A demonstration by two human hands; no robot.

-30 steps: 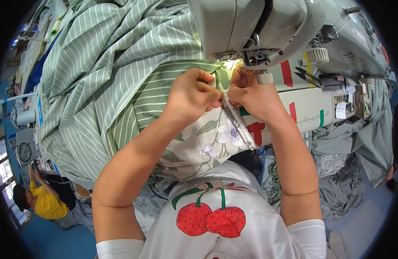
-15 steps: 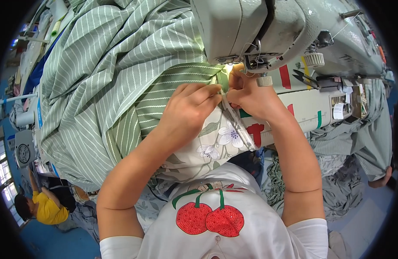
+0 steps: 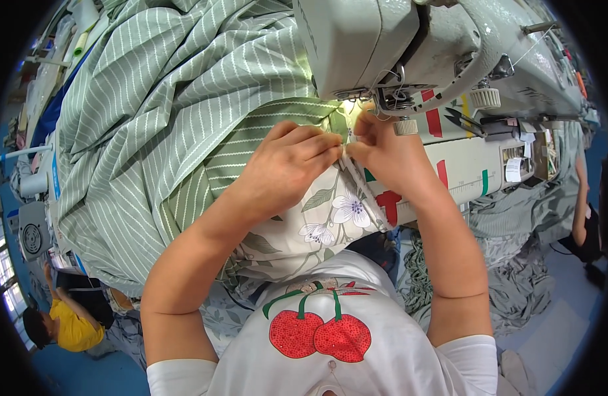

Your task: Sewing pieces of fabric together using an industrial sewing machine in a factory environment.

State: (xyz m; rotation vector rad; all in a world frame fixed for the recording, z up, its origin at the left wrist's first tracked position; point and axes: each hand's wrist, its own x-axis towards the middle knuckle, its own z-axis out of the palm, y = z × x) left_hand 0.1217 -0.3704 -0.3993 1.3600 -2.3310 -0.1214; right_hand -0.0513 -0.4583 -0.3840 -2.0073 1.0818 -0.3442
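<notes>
Just in front of the sewing machine [image 3: 356, 46] head, my two hands meet at the edge of a fabric piece. My left hand [image 3: 290, 162] pinches the edge where green striped fabric [image 3: 244, 142] joins white floral fabric [image 3: 323, 214]. Close beside it, my right hand [image 3: 389, 148] is closed on the same edge, thumb against the fingers, partly under the machine head. The floral part hangs toward my lap, its folded border running down to the right. The needle area is lit, and its tip is hidden behind the head and my fingers.
A large heap of pale green striped cloth [image 3: 145, 99] covers the left side. Black snips [image 3: 465, 122] lie right of the machine, near a tray of small items [image 3: 541, 155]. More cloth [image 3: 515, 284] piles at lower right. A person in yellow [image 3: 76, 327] sits at lower left; another [image 3: 584, 224] is at far right.
My hands stay on the fabric edge with small finger shifts; the right fingers have drawn slightly back from the needle area. At far right, more of the other person has come into view.
</notes>
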